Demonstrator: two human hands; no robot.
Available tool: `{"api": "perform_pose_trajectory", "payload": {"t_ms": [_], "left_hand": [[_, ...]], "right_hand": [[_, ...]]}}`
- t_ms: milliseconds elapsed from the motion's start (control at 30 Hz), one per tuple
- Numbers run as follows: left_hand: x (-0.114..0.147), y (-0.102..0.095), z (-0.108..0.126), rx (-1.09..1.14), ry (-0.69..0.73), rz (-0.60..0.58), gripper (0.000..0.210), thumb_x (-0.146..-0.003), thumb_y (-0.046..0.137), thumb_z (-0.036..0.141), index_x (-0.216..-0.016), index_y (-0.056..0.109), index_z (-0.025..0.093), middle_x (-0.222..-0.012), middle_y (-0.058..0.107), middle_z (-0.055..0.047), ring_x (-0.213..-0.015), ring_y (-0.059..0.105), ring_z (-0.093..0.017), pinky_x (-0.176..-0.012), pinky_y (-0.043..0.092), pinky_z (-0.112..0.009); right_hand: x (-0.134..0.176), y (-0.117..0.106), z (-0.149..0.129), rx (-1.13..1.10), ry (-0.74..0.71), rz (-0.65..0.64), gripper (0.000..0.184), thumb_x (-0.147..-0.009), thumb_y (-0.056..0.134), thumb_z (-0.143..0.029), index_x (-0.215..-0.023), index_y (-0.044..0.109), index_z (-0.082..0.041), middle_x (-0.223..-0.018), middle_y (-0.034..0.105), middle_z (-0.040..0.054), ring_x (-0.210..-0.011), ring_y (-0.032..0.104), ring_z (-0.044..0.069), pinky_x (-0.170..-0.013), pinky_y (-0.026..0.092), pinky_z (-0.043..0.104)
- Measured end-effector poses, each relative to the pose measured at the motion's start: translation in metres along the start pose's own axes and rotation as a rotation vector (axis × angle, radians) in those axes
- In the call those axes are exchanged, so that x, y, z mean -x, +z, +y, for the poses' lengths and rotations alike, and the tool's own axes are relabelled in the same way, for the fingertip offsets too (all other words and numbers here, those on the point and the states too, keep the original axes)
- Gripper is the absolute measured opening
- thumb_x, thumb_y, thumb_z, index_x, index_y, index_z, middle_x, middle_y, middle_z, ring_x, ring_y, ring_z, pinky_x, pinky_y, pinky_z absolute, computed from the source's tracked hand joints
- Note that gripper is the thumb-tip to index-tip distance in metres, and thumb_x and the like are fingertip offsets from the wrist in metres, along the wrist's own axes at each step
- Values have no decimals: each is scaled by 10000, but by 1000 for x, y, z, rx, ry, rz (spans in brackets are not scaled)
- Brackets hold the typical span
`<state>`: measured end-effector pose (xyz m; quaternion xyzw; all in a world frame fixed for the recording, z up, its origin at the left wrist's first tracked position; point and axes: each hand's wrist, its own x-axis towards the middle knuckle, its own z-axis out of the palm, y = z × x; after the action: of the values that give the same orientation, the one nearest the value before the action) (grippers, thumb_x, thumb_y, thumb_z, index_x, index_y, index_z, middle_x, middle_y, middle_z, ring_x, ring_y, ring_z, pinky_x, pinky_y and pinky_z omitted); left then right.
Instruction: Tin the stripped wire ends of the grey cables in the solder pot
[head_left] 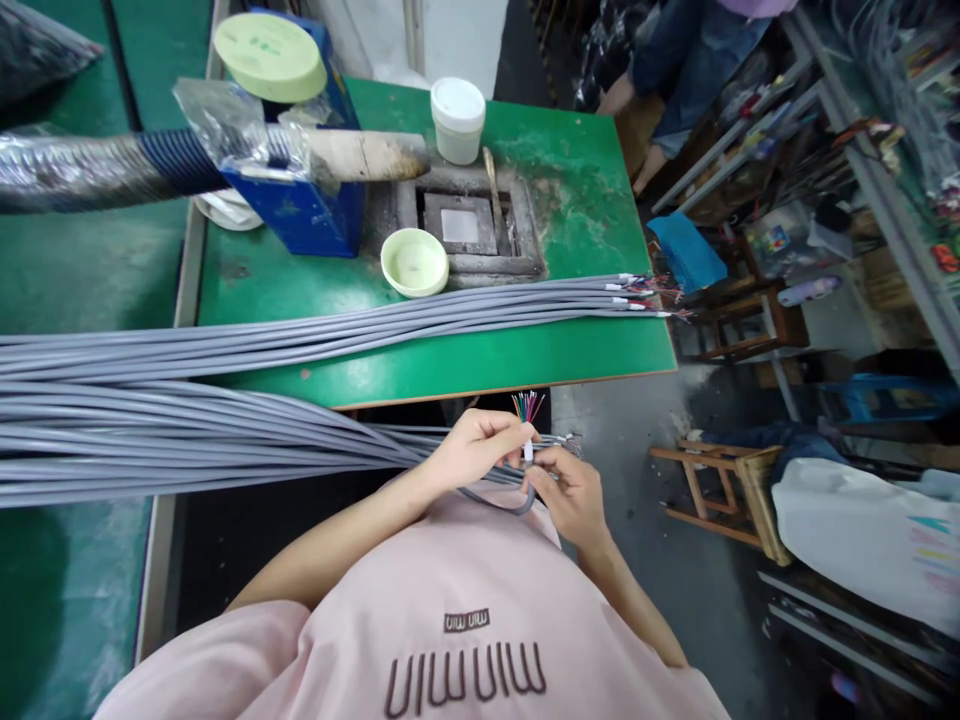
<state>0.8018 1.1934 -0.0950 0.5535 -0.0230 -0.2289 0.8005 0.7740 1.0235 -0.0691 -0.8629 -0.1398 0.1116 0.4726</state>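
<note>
Between both hands is the end of one grey cable (517,508), bent upward, with a white sleeve (529,452) near its tip. Thin coloured wires (529,405) fan out above the sleeve. My left hand (484,445) pinches the cable end at the base of these wires. Just below, my right hand (568,492) grips the grey jacket between thumb and fingers. A bundle of grey cables (225,435) passes behind my left hand, its ends partly hidden. Another bundle of grey cables (420,318) lies on the green table (480,358), stripped ends at the right.
A blue box (322,215) holds a duct hose (180,160) beside a square pot (459,225) set into the table. A brush (493,190), pale dish (415,263) and white tub (458,120) surround it. Wooden stools (761,500) and a person's legs (690,70) are at right.
</note>
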Motion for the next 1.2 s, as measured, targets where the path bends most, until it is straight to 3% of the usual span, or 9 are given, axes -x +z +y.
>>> {"api": "perform_pose_trajectory", "payload": {"t_ms": [100,233,600,867,1200], "left_hand": [[1,-3,3,-21,69,92,399,-774,634,486,-601,560,134,-539,518,26,-484,428,-51,-475,352,-185],[-2,-4,8,77,102,206,347,-707,708,465,-714,568,148,-553,511,57,-438,392,-35,-430,327,-177],[-9,-7,-2,208,65,251,287,-704,735,406,-724,608,149,-534,562,47,-406,397,-24,-395,317,-149],[-8,-6,-1,148,82,263,265,-686,746,401,-742,680,150,-566,635,2,-444,482,-58,-424,400,-175],[-2,-3,4,94,265,365,246,-711,730,376,-686,647,145,-548,610,12,-441,478,-54,-434,409,-171]], "right_hand": [[-1,-1,0,3,6,9,185,-879,509,-282,-723,560,-198,-595,644,-25,-529,573,101,-564,440,216],[-2,-1,0,-3,-2,5,186,-879,510,-271,-717,564,-197,-599,644,-24,-543,575,101,-572,434,216],[-4,2,2,-42,40,4,176,-870,527,-279,-718,560,-196,-586,627,-28,-544,559,99,-583,435,218],[-13,6,10,-438,213,-18,157,-854,546,-338,-801,598,-199,-540,612,-35,-474,558,110,-499,454,233],[-46,4,-9,-490,53,61,193,-877,552,-362,-983,630,-221,-498,589,-55,-463,557,113,-500,467,245]]}}
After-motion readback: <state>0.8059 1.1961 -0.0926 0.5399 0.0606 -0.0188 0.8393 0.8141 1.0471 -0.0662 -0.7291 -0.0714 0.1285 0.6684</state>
